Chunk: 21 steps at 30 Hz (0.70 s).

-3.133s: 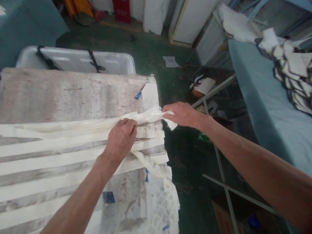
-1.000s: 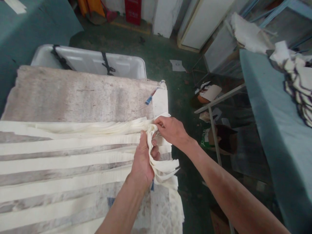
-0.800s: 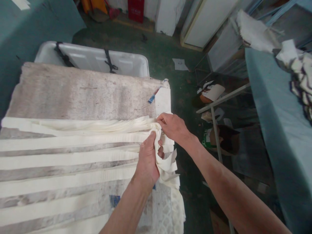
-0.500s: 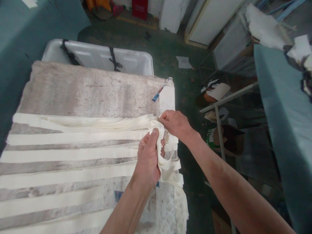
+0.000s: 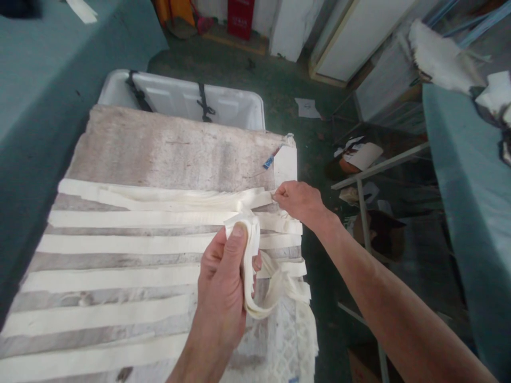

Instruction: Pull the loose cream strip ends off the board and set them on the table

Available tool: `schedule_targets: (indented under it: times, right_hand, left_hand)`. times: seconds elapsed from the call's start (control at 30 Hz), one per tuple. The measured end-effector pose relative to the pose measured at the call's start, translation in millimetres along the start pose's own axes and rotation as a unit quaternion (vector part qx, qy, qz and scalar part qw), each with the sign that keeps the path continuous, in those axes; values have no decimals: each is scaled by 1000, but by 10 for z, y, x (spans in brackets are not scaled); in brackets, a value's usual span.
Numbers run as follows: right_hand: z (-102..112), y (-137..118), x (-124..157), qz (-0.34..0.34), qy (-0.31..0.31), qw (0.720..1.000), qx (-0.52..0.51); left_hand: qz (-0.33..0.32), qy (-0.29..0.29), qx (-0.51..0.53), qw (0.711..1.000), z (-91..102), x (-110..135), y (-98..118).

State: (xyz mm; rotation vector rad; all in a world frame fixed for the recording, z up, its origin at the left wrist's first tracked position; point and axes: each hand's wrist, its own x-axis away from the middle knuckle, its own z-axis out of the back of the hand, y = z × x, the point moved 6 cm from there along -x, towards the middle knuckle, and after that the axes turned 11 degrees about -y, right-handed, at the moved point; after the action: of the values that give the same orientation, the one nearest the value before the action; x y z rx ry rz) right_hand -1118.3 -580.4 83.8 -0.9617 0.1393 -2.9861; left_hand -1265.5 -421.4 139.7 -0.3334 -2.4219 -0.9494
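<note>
My left hand (image 5: 223, 276) is closed around a looped bundle of cream fabric strips (image 5: 250, 260), its thumb pressed on top. The loop hangs to the right of that hand, over the lower rows. Up and to the right, my right hand (image 5: 300, 202) pinches the right end of a cream strip (image 5: 255, 199) in the uppermost row. Several rows of layered cream strips (image 5: 128, 244) lie crosswise, roughly parallel, on a stained greyish board (image 5: 171, 149). The fingertips of my right hand are partly hidden.
A white plastic bin (image 5: 239, 109) with black ties stands behind the board. A teal-covered table (image 5: 51, 80) is at the left, another teal surface (image 5: 451, 175) at the right. A metal frame rack (image 5: 365, 223) with scraps stands on the dark green floor.
My left hand has moved left and slightly down with the bundle, away from my right hand, and the loop shows more widely. My right hand still pinches at the top row's right end.
</note>
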Motion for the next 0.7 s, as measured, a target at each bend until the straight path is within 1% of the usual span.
schedule_targets:
  times: [0.13,0.23,0.3,0.37,0.43,0.53,0.6,0.7]
  right_hand:
    - [5,-36,55,5,15,1000,14]
    - [19,-44,134,12,24,1000,16]
    - [60,-45,224,-4,38,999,18]
    - [119,-82,339,-23,63,998,14]
    - [141,-193,443,-17,75,997,-14]
    - [37,-470,493,48,37,996,-61]
    - [-74,-633,458,80,14,995,-61]
    - [-205,-745,353,76,8,996,-41]
  left_hand:
    - [-30,11,-12,999,175,-15,190]
    - [-10,10,-17,1000,332,-51,355]
    - [10,4,-6,1000,423,-74,442]
    - [25,-1,20,1000,486,-91,492]
    - [31,0,43,999,523,-100,504]
    - [39,2,51,998,545,-90,472]
    - [51,-6,39,998,553,-74,441]
    - [51,-25,-1,998,585,-52,446]
